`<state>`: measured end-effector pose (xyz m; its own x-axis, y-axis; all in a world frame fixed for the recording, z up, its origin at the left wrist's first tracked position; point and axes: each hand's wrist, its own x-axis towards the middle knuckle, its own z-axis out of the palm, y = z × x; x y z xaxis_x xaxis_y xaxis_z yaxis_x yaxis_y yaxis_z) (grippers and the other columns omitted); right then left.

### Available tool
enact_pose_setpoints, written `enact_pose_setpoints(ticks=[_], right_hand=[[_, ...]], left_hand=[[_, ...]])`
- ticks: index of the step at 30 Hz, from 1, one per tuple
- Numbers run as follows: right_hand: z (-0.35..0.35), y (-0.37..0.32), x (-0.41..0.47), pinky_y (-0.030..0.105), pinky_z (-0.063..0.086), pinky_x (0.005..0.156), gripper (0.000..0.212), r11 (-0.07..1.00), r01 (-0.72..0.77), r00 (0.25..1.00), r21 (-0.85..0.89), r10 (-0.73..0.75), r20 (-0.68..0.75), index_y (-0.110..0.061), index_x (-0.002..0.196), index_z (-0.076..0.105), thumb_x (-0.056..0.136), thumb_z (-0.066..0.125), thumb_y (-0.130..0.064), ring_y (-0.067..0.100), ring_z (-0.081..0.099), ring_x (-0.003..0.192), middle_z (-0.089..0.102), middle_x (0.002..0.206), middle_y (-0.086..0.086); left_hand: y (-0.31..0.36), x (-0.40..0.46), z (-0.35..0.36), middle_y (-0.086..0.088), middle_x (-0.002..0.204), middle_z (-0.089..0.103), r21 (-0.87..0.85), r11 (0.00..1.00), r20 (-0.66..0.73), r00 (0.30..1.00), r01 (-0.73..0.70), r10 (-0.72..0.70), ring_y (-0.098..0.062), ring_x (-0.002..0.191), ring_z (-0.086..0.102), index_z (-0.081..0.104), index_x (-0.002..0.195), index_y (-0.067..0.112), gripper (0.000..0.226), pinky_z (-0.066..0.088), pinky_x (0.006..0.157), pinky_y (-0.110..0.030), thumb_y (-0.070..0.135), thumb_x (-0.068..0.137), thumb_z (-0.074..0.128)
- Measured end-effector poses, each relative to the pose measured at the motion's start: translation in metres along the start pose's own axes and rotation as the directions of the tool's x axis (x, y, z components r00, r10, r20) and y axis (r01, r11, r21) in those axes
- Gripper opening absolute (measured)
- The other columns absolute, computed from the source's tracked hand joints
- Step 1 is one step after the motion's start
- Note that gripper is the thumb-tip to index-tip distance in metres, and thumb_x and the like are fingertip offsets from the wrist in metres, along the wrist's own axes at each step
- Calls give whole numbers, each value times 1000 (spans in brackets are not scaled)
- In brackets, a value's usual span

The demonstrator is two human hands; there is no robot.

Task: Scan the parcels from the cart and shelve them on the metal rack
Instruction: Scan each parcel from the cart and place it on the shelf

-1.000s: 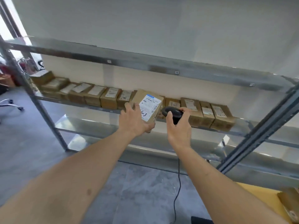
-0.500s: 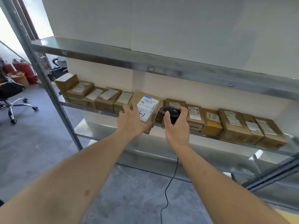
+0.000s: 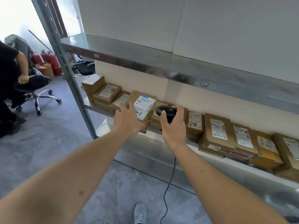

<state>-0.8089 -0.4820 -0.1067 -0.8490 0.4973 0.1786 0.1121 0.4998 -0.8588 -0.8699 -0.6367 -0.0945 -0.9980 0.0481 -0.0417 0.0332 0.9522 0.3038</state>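
Note:
My left hand (image 3: 129, 120) grips a brown cardboard parcel (image 3: 143, 105) with a white barcode label, held tilted in front of the rack's middle shelf. My right hand (image 3: 174, 125) holds a black corded barcode scanner (image 3: 165, 111) just right of the parcel, its head turned toward the label. The metal rack (image 3: 161, 63) fills the upper right. A row of labelled brown parcels (image 3: 218, 133) lies along its middle shelf, both left and right of my hands.
The scanner's black cable (image 3: 168, 188) hangs down to the grey floor. My shoe (image 3: 140, 214) shows at the bottom. A rack upright (image 3: 71, 81) stands at left. Beyond it a person sits on a wheeled office chair (image 3: 34, 88), near red extinguishers (image 3: 51, 62).
The view has swung left along the rack, bringing the rack upright, the chair and the seated person into sight. My hands keep the parcel and scanner together, shifted left along the shelf.

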Motion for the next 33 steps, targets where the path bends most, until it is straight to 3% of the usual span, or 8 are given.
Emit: enact_pose_setpoints(ticks=[5, 7, 9, 12, 17, 24, 29, 33], right_hand=[[66, -1, 58, 36, 53, 85, 41, 999, -11, 997, 36, 8, 79, -28, 137, 40, 104, 57, -46, -1, 61, 82, 63, 102, -12], [89, -3, 81, 38, 56, 85, 42, 999, -30, 995, 36, 26, 97, -33, 137, 37, 103, 56, -50, 4, 64, 84, 66, 111, -7], [110, -8, 102, 42, 58, 85, 42, 999, -39, 992, 29, 35, 119, -35, 137, 36, 103, 55, -50, 11, 68, 87, 68, 103, -11], [138, -17, 126, 42, 58, 85, 41, 998, -46, 985, 35, 40, 166, -32, 138, 37, 104, 55, -46, 7, 67, 87, 64, 96, -18], [192, -32, 149, 47, 61, 81, 39, 998, -38, 985, -51, 46, 164, -38, 132, 34, 102, 52, -54, 20, 70, 94, 70, 110, -3], [257, -64, 162, 51, 62, 73, 31, 989, -136, 988, -56, 139, 61, -41, 122, 33, 102, 53, -51, 23, 71, 80, 67, 92, -7], [292, -93, 157, 51, 62, 71, 34, 982, -183, 983, -47, 182, -28, -38, 127, 36, 102, 55, -51, 21, 71, 76, 67, 88, -9], [307, -105, 154, 48, 62, 73, 37, 978, -197, 978, -67, 191, -86, -33, 132, 38, 103, 56, -48, 14, 69, 78, 61, 85, -16]], left_hand=[[-27, 78, 5, -24, 159, 25, 67, 997, 9, 999, 49, -50, -48, 141, 39, 16, 165, 13, 129, 43, 111, -52, 89, 74, 65], [-34, 105, 5, -24, 161, 23, 80, 995, 24, 997, 67, -70, -49, 141, 39, 18, 165, 13, 127, 43, 111, -52, 88, 74, 65], [-42, 131, 5, -24, 163, 23, 84, 993, 30, 995, 87, -90, -50, 143, 38, 20, 164, 14, 128, 42, 113, -53, 91, 72, 63], [-57, 163, 1, -23, 164, 24, 77, 992, 35, 994, 105, -108, -49, 144, 37, 19, 165, 15, 127, 41, 113, -53, 91, 73, 62], [-93, 215, -6, -22, 158, 29, 47, 989, 16, 990, 139, -140, -47, 140, 41, 21, 165, 16, 125, 45, 109, -52, 91, 73, 61], [-147, 278, -19, -22, 154, 29, 70, 996, 30, 998, 50, -52, -46, 137, 42, 17, 166, 14, 125, 45, 107, -50, 93, 76, 55], [-176, 309, -26, -24, 164, 20, 65, 998, 104, 995, -5, -2, -49, 147, 31, 13, 167, 15, 131, 46, 112, -54, 98, 73, 53], [-186, 321, -25, -26, 159, 28, 128, 990, 128, 991, -61, 45, -48, 144, 33, 12, 166, 11, 130, 39, 117, -54, 99, 75, 44]])
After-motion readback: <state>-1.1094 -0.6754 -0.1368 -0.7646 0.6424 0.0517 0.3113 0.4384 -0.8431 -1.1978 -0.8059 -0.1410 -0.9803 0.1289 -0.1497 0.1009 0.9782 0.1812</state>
